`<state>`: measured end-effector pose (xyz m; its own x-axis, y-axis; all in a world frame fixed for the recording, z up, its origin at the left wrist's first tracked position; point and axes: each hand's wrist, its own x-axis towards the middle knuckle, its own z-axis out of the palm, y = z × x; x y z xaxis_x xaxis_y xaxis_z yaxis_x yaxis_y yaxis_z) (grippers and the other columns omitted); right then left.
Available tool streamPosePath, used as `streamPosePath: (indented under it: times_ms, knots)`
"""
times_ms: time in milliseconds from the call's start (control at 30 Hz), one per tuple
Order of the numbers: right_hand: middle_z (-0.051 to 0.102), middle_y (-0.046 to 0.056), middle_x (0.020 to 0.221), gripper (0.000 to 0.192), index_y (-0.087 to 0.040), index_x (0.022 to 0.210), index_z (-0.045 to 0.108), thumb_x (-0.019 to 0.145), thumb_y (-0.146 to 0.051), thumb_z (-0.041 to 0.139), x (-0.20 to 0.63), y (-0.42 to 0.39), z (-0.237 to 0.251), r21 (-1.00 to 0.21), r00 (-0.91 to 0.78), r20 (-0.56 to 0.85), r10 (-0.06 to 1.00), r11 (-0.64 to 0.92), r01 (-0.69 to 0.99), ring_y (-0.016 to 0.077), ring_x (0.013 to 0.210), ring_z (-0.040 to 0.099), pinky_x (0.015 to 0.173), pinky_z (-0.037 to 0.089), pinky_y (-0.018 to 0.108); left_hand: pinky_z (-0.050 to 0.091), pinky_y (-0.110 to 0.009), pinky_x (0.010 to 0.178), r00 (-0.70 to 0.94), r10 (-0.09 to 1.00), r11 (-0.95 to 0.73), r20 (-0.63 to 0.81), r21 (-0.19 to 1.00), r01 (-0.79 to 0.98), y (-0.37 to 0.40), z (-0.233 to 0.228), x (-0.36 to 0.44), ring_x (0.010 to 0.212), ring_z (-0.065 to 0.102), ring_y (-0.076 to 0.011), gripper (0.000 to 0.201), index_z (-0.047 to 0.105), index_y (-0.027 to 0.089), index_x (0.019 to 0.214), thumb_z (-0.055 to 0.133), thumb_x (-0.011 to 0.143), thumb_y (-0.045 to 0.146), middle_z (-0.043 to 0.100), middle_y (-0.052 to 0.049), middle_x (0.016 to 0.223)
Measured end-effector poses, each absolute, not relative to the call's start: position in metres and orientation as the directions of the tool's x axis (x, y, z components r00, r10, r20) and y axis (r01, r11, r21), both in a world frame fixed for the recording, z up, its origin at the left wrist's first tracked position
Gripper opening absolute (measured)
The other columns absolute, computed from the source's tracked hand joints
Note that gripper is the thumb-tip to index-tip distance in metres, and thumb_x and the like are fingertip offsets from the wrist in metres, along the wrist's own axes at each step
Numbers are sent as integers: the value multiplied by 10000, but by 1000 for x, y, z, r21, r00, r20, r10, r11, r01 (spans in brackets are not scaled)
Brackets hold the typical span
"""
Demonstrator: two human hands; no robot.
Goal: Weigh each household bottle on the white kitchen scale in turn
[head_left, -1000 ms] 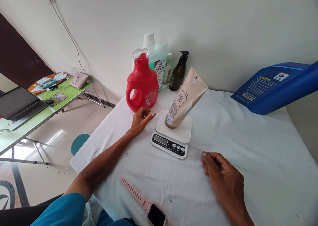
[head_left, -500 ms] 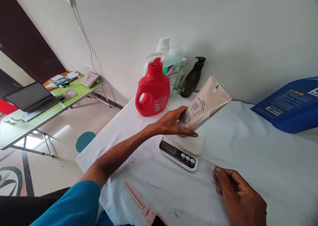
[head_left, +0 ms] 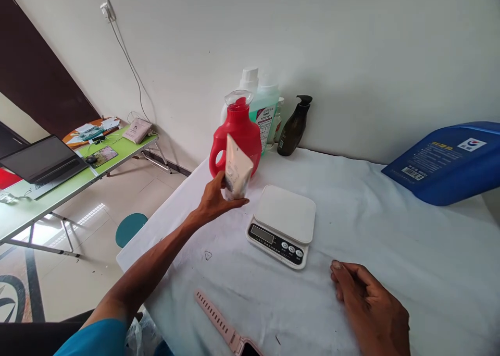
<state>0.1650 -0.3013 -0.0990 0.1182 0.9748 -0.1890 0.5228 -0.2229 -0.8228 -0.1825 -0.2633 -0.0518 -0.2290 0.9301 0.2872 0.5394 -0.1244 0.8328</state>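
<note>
Left hand (head_left: 216, 198) raised above the counter (head_left: 383, 231), its grip closed around the lower end of a cream tube (head_left: 236, 169) — the tube stands nearly upright, in the air just in front of the red detergent jug (head_left: 239, 132) and to the left of the white kitchen scale (head_left: 283, 224), whose platform is bare. Right hand (head_left: 373, 309) rests on the white cloth near the scale's front corner, fingers loosely curled and holding nothing. Behind the jug, against the wall — a green-labelled bottle (head_left: 265, 113) and a dark pump bottle (head_left: 295, 126). A blue canister (head_left: 445, 160) lies at far right; a pink watch strap (head_left: 219, 324) lies at the near edge.
</note>
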Motion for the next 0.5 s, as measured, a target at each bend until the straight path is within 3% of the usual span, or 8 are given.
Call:
streamPosePath:
  times_ms: [267, 500]
  knots:
    - [598, -9, 599, 487, -246, 797, 641, 886, -723, 596, 149, -312, -99, -863, 154, -86, 984, -151, 483, 178, 581, 539, 596, 433, 298, 634, -441, 886, -412, 835, -119, 364, 852, 510, -246, -87, -184, 946, 726, -249, 698, 611, 188, 1146, 1012, 621, 411, 749, -72, 1065]
    - [539, -16, 628, 537, -238, 769, 587, 909, -757, 581, 150, -314, -102, -893, 112, -92, 989, -132, 430, 159, 597, 485, 572, 397, 287, 639, -466, 868, -465, 729, -102, 502, 751, 652, -231, -97, -169, 1044, 708, -283, 731, 586, 200, 1177, 1026, 622, 380, 686, -99, 1170]
